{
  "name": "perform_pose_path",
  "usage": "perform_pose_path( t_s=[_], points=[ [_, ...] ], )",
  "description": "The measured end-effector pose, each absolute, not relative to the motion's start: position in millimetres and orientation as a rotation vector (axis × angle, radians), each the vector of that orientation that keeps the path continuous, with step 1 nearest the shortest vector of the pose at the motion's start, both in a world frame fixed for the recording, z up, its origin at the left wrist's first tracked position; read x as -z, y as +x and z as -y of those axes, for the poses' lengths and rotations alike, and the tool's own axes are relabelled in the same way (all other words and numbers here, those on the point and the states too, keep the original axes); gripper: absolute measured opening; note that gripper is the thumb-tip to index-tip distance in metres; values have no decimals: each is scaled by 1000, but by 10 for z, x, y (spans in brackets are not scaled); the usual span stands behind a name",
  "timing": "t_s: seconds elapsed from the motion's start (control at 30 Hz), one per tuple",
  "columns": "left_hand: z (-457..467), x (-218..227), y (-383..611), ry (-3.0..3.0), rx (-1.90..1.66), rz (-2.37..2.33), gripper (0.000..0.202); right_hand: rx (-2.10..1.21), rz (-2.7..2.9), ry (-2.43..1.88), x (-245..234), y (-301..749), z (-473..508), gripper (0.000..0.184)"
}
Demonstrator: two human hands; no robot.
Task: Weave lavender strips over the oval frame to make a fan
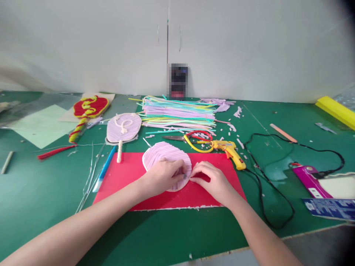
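Note:
A rounded lilac fan panel (162,157), covered in ribbed chenille stems with a pale rim, lies on a red sheet (119,192) in front of me. My left hand (165,175) rests over its lower right part, fingers curled and closed against it. At the panel's right edge, my right hand (209,181) is pinched, thumb and forefinger meeting at the rim. Any small piece between these fingertips is too small to make out. My left hand covers part of the panel.
Behind lie chenille stems (177,112), scissors (199,139) and a yellow glue gun (229,149) with a looping black cord (260,192). Leftward are a lilac fan (126,133), red-yellow fan (90,107) and blue pen (107,164). A purple case (312,181) sits right.

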State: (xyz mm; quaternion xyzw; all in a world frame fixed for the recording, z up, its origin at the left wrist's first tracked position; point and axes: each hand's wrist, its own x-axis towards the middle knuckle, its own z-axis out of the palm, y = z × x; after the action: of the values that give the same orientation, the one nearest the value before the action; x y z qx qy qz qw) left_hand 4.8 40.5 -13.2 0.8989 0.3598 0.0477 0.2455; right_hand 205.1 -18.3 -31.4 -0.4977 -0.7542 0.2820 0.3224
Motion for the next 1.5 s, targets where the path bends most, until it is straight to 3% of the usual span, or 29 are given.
perform_pose_path(
  t_s=[1.1,1.5],
  points=[
    [-475,55,14,2265,-106,-935,15,-694,1952,-1265,355,2046,166,5],
    [-319,125,27,2311,-288,-1048,13,-705,1955,-1229,408,2065,146,8]
  ],
)
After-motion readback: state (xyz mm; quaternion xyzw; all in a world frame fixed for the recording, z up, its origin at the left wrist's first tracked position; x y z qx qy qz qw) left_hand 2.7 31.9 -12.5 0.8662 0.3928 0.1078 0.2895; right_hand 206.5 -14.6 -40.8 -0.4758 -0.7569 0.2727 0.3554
